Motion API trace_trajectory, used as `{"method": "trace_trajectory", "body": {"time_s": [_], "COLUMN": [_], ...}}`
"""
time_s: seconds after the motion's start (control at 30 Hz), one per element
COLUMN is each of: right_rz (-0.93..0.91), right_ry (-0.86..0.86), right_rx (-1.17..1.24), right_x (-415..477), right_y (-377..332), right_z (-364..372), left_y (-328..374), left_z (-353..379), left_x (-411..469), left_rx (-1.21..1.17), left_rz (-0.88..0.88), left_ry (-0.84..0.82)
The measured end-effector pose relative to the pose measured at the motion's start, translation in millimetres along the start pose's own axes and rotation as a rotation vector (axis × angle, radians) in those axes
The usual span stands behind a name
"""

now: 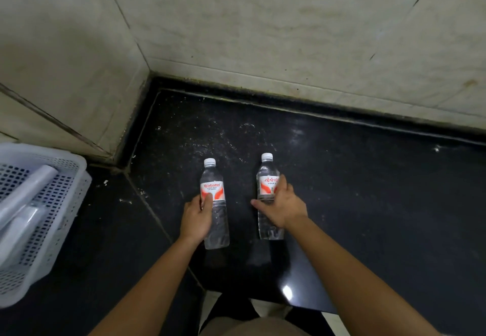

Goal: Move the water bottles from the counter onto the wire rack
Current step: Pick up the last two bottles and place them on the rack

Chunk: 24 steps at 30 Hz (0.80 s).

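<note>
Head view, looking down on a dark counter (pixel 355 178) set into a tiled wall corner. Two clear water bottles stand upright, side by side but apart, near the middle. L hand (pixel 197 217) wraps the left bottle (pixel 214 204) from its left side, thumb across the red-and-white label, fingers hidden behind; R hand (pixel 282 205) closes round the right bottle (pixel 268 185) at label height, thumb sticking out to the left, fingers curled behind. Both bottles appear to rest on the counter w/ caps on; whether either is already lifted cannot be told. Step in hand, by judgement: grasp made, lift not yet done. The wire rack is not in view, so the carry direction is unknown. Risks: (1) bottles look full, and thin plastic may flex under a tight squeeze, so a grip on the smooth label could slip; (2) white specks and smears on the counter, far of the bottles, may be water or residue, and a wet base or palm would make a slip likelier; (3) two bottles carried at once leaves no free hand to steady either, and a knock between them during the swing could tip one. Surroundings: a white perforated plastic basket (pixel 76 191) sits at the left edge, holding pale rolled or tubular items; it would obstruct a leftward sweep at low height. Walls (pixel 263 33) close off far and left sides; the near edge and right side are open.
</note>
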State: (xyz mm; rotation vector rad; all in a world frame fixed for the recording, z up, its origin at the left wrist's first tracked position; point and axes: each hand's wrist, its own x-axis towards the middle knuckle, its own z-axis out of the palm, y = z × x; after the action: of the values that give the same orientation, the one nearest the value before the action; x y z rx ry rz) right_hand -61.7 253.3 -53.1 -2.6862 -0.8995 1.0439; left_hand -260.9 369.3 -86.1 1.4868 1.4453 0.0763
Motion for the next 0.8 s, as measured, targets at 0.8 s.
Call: {"method": "trace_trajectory", "body": {"time_s": [0.8], "right_rz": [0.283], "right_ry": [0.396], "right_rx": [0.337], "right_x": [-131], "right_y": [195], "right_z": [-62], "left_y": [152], "left_z": [110], "left_x": [-114], "left_rx": [0.121], "left_rz": [0.348], "left_ry": [-0.111]}}
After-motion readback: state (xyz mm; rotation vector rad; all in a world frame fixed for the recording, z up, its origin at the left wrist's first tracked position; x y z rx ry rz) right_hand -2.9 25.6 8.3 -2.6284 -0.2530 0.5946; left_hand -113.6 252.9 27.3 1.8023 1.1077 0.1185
